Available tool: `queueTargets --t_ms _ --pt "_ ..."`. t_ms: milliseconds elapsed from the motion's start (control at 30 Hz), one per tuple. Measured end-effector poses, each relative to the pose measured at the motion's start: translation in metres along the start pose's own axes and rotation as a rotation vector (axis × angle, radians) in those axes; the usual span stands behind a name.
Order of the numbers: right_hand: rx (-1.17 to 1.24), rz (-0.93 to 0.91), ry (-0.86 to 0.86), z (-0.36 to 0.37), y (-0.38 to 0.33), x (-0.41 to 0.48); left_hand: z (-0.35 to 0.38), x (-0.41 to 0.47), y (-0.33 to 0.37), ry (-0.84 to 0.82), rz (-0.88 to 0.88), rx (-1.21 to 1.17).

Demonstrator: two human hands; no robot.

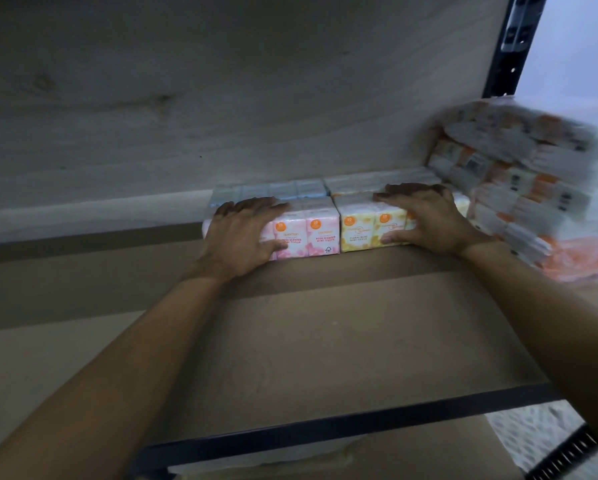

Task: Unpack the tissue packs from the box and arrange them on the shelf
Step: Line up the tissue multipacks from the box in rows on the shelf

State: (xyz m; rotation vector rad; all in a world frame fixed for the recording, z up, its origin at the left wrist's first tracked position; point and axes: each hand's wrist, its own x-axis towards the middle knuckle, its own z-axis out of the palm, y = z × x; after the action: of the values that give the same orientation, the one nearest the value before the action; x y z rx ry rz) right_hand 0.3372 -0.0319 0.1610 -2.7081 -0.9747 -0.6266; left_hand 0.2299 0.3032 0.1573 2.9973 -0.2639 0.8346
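Observation:
Two tissue packs stand side by side deep on the wooden shelf: a pink rose-scented pack on the left and a yellow floral pack on the right. My left hand grips the pink pack's left end, fingers over its top and thumb on its front. My right hand grips the yellow pack's right end the same way. Behind them sits a second row: a blue pack and a pale pack. The box is not in view.
A tall, blurred stack of orange-and-white tissue packs fills the shelf's right end, close to my right hand. The board of the shelf above hangs low overhead. A dark metal upright and front rail frame the shelf.

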Motion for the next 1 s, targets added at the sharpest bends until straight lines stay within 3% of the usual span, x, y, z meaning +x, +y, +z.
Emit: queueTargets --t_ms 633,1000 --pt "-0.044 0.1 -0.114 -0.017 -0.021 -0.011 -0.014 -0.002 0.017 -0.151 -0.057 0.02" --pt "0.084 0.229 -0.132 -0.054 -0.06 -0.063 -0.042 -0.035 0.062 -0.264 -0.192 -0.165"
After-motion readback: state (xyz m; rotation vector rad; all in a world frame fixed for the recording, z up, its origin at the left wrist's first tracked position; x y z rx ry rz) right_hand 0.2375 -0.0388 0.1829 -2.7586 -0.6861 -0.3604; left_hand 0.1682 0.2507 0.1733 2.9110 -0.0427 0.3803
